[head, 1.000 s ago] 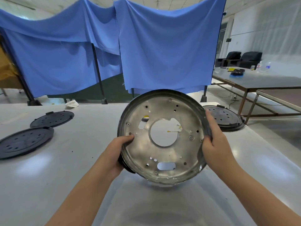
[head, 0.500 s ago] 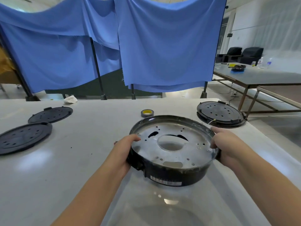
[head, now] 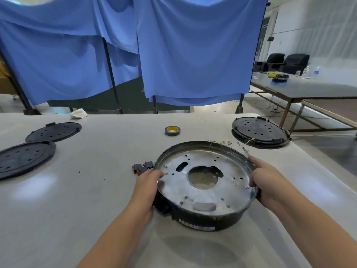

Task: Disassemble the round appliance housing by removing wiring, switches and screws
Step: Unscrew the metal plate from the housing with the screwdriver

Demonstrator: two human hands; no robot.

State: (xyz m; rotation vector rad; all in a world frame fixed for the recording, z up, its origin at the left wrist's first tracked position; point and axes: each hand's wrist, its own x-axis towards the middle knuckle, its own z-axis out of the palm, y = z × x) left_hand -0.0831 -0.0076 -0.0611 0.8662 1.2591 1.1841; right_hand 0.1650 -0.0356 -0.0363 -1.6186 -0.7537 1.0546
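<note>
The round housing (head: 206, 182) fills the near middle of the tabletop (head: 96, 190), a hand on each flank. Just beside its left rim lie the red and black switches (head: 143, 167); small screws (head: 222, 142) are scattered behind it. A tape roll (head: 172, 130) stands farther back. Black lids (head: 25, 157) crowd the left edge, another lid (head: 259, 132) the far right. Bare tabletop lies between the left lids and the housing.

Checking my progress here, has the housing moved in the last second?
Yes. The housing was held up on edge, hiding the tape roll; now it lies flat and low, nearer than the roll, gripped by the left hand and right hand.
</note>
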